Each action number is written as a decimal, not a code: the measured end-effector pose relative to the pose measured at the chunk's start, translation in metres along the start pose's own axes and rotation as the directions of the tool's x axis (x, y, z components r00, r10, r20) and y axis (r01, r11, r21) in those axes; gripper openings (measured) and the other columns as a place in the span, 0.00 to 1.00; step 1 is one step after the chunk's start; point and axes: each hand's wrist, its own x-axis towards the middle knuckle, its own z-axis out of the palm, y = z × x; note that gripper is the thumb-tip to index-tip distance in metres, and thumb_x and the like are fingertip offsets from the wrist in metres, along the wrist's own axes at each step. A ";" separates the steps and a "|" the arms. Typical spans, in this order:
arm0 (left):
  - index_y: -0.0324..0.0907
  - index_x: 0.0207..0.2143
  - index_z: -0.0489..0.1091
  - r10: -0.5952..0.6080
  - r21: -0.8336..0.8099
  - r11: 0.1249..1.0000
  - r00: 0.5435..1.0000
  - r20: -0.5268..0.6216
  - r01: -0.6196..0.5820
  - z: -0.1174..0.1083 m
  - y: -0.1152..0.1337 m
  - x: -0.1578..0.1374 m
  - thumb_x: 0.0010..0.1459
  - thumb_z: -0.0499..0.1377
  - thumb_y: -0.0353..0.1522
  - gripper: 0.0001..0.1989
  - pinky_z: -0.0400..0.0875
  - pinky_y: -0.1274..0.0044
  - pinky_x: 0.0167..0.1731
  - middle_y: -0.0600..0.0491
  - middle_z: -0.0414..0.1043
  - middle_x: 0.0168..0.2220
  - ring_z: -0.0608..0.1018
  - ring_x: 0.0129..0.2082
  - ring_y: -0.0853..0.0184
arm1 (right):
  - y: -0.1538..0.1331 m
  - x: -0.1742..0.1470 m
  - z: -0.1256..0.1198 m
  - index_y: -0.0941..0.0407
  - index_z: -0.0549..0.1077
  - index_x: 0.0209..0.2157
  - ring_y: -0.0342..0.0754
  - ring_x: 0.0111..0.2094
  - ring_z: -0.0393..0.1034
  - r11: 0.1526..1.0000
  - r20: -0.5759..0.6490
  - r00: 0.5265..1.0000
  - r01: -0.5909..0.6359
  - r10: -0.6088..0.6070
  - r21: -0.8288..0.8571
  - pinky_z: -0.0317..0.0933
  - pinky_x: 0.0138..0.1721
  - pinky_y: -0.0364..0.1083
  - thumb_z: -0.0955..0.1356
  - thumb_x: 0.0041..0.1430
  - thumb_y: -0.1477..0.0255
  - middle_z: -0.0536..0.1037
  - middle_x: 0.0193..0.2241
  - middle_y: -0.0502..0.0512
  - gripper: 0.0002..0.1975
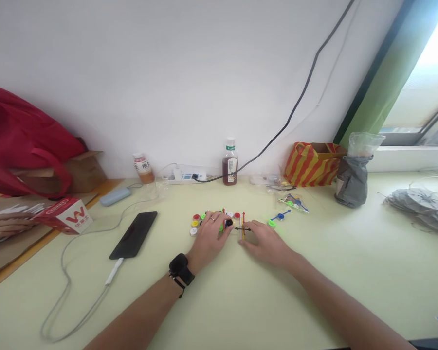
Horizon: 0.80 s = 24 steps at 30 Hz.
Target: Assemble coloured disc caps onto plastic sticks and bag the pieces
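At the middle of the pale green table (219,306), a group of coloured discs (194,224) lies partly under the left hand (209,233). Its fingers are curved, the thumb set apart, beside a black disc (228,223); whether they grip it cannot be determined. The right hand (264,243) has thumb and forefinger slightly parted, next to a black arrow (243,229) and a red arrow (244,216); any hold is unconfirmed. Clear packet (295,202), beyond the right hand: coloured pieces inside. Dark bottle (230,167), by the wall: upright, capped, dark red contents. Second bottle (143,170), further left: amber liquid. Striped bag (302,165): top open, contents not visible. Grey bag (352,182), beside it: contents hidden.
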 end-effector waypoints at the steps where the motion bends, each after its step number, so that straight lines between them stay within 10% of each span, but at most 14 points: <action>1: 0.46 0.47 0.71 -0.020 -0.023 1.000 1.000 -0.017 0.020 0.000 0.000 0.000 0.70 0.57 0.33 0.06 0.68 0.64 0.51 0.51 0.76 0.46 0.72 0.49 0.58 | 0.001 0.000 0.003 0.53 0.72 0.49 0.55 0.47 0.74 0.999 0.010 1.000 -0.013 0.013 -0.030 0.63 0.47 0.51 0.68 0.66 0.65 0.78 0.46 0.59 0.12; 9: 0.44 0.48 0.74 -0.202 -0.339 0.924 0.979 -0.036 0.178 0.007 -0.005 0.001 0.65 0.63 0.37 0.11 0.72 0.71 0.39 0.50 0.76 0.41 0.76 0.38 0.64 | 0.015 0.007 0.008 0.52 0.68 0.49 0.55 0.46 0.72 0.998 -0.094 0.994 -0.057 0.055 -0.019 0.62 0.44 0.50 0.63 0.70 0.65 0.77 0.44 0.57 0.10; 17: 0.39 0.44 0.78 -0.398 -0.781 0.524 0.909 0.129 0.340 0.014 -0.005 0.005 0.52 0.73 0.38 0.19 0.79 0.74 0.35 0.46 0.80 0.40 0.82 0.37 0.63 | 0.006 0.009 -0.007 0.52 0.62 0.36 0.47 0.26 0.56 0.900 -0.254 0.960 0.001 0.122 0.437 0.53 0.29 0.46 0.58 0.73 0.58 0.61 0.26 0.46 0.14; 24: 0.39 0.49 0.78 -0.328 -0.750 0.578 0.934 0.146 0.320 0.011 -0.003 0.002 0.53 0.72 0.36 0.22 0.81 0.68 0.46 0.44 0.81 0.44 0.83 0.42 0.60 | -0.013 0.005 -0.008 0.52 0.65 0.41 0.44 0.27 0.58 0.675 -0.081 0.993 0.003 0.084 0.738 0.55 0.26 0.43 0.64 0.69 0.53 0.64 0.28 0.47 0.15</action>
